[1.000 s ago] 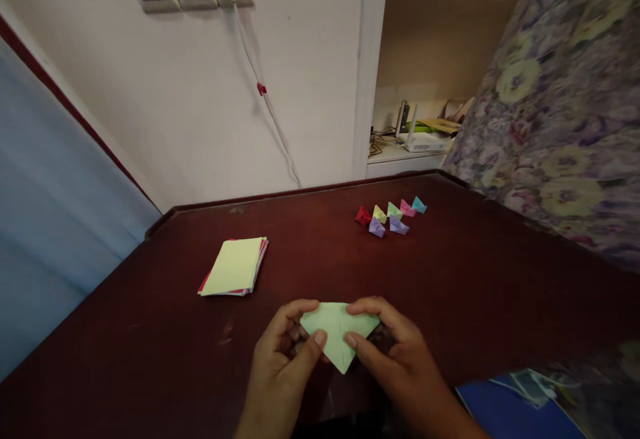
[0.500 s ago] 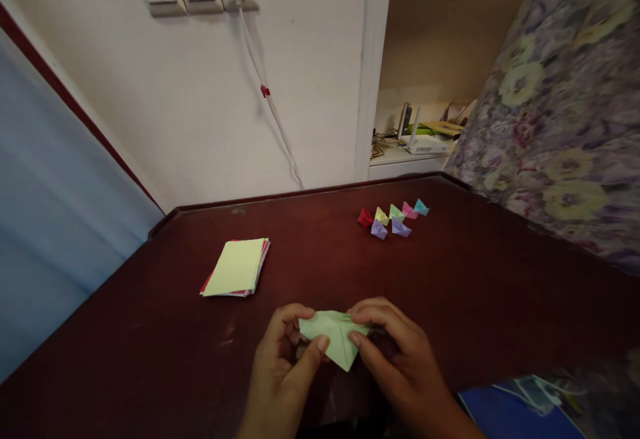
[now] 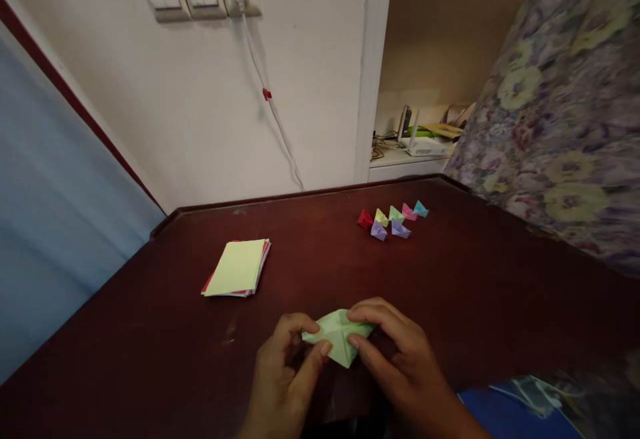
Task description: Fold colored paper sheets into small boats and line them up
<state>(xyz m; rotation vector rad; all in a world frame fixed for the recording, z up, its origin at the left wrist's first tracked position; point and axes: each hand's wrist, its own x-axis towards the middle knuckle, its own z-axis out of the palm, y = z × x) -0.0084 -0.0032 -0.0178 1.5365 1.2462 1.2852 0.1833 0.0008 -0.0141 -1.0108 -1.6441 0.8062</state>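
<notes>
Between my two hands, near the table's front edge, is a folded piece of light green paper (image 3: 339,338) with creases meeting in its middle and a point toward me. My left hand (image 3: 287,366) pinches its left corner between thumb and index finger. On the right side, my right hand (image 3: 397,349) grips the paper with its thumb below and fingers above. The paper's underside and the fingertips behind it are hidden.
A stack of coloured paper (image 3: 237,267) lies left on the dark red table (image 3: 310,252). Several small folded paper boats (image 3: 395,216) stand at the back right. A white router (image 3: 425,146) sits on the shelf behind. A blue flat item (image 3: 515,416) is at lower right.
The green paper has opened a little and its top edge now rises to a peak in the middle. Both hands keep hold; the view has tilted slightly.
</notes>
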